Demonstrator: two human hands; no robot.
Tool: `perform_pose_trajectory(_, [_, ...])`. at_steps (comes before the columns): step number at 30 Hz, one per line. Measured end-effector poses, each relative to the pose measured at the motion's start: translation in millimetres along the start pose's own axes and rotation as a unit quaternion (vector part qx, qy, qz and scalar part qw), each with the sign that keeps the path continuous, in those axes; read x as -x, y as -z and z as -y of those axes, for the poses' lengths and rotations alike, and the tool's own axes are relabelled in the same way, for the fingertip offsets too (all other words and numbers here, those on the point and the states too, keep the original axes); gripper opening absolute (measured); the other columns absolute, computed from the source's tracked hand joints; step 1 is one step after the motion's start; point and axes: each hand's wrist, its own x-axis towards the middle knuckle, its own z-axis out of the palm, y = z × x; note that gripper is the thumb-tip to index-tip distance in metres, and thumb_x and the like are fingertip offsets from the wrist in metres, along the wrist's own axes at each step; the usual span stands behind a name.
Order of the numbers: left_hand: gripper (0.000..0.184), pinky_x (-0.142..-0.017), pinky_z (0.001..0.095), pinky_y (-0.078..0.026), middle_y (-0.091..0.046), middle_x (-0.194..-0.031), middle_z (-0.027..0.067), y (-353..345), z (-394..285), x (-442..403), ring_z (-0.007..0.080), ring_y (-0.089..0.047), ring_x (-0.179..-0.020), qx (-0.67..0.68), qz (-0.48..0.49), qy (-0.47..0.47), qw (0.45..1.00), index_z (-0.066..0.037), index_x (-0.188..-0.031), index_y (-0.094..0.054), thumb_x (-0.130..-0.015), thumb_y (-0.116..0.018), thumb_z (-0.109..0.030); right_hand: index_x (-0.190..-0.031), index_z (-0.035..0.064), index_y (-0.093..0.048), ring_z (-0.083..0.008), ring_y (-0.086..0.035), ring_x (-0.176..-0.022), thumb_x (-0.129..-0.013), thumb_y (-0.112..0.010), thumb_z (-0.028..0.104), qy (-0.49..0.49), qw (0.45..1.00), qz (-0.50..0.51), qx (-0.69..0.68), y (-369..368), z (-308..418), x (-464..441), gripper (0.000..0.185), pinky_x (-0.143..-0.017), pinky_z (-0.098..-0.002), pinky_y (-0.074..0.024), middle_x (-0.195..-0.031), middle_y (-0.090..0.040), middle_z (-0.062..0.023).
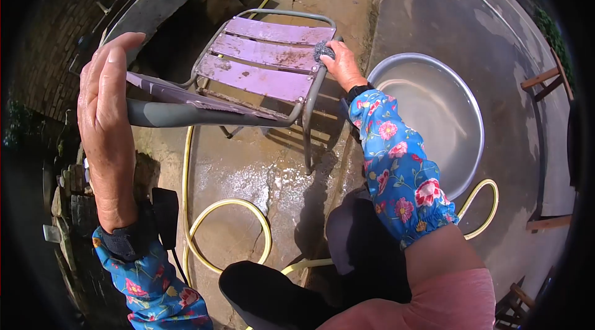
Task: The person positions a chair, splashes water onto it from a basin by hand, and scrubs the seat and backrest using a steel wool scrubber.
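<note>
A small chair with purple slats [257, 74] and a grey tube frame stands on the wet floor, brown dirt on its slats. My right hand [344, 66] holds a grey scouring pad [323, 51] against the right end of the seat slats, beside the frame. At the left, my left hand [108, 100] is at the top of the chair's backrest [180, 113], its fingers bent over the tube's end and the palm side partly hidden. Both forearms wear blue flowered sleeves.
A large metal basin [434, 125] stands right of the chair. A yellow hose [265, 231] loops on the floor by my knees and runs along the chair's left side. Stacked stones and a brick wall lie left; wooden furniture [545, 79] stands far right.
</note>
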Motion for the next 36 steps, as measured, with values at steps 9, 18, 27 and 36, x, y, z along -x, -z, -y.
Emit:
perform_pose_trajectory(9, [0.036, -0.096, 0.033, -0.037, -0.06, -0.112, 0.0105, -1, -8, -2, 0.0228, -0.053, -0.107, 0.009, -0.007, 0.004, 1.0, -0.002, -0.107, -0.064, -0.098, -0.039, -0.025, -0.1, -0.0011, -0.054, -0.0394, -0.057, -0.096, -0.074, -0.07, 0.014, 0.045, 0.988, 0.144, -0.046, 13, 60, 54, 0.033, -0.084, -0.0408, -0.0465, -0.097, -0.057, -0.0207])
perform_pose_trajectory(18, [0.037, -0.098, 0.0317, -0.035, -0.059, -0.112, 0.0114, -2, -9, -3, 0.0227, -0.052, -0.109, 0.011, 0.009, 0.014, 1.0, 0.002, -0.107, -0.063, -0.096, -0.037, -0.023, -0.101, -0.0002, -0.055, -0.0399, -0.058, -0.094, -0.071, -0.07, 0.016, -0.03, 0.999, 0.017, 0.032, -4, -35, -37, 0.037, -0.082, -0.0446, -0.0473, -0.101, -0.059, -0.0221])
perform_pose_trajectory(27, [0.04, -0.103, 0.0352, -0.032, -0.06, -0.114, 0.0132, -2, -7, -4, 0.0253, -0.051, -0.113, -0.03, 0.02, -0.005, 0.999, 0.003, -0.106, -0.062, -0.098, -0.033, -0.023, -0.097, 0.0, -0.056, -0.0387, -0.057, -0.094, -0.073, -0.07, 0.018, 0.018, 0.999, 0.021, -0.039, 2, -11, -5, 0.033, -0.081, -0.0427, -0.047, -0.096, -0.058, -0.0199])
perform_pose_trajectory(36, [0.04, -0.104, 0.0356, -0.032, -0.059, -0.118, 0.014, -3, -7, -6, 0.025, -0.051, -0.116, -0.025, 0.034, -0.004, 0.999, 0.003, -0.107, -0.061, -0.098, -0.032, -0.023, -0.096, -0.0007, -0.056, -0.0387, -0.057, -0.096, -0.073, -0.07, 0.014, -0.033, 0.994, 0.029, -0.097, -1, -9, -6, 0.03, -0.084, -0.0417, -0.0462, -0.096, -0.058, -0.0204])
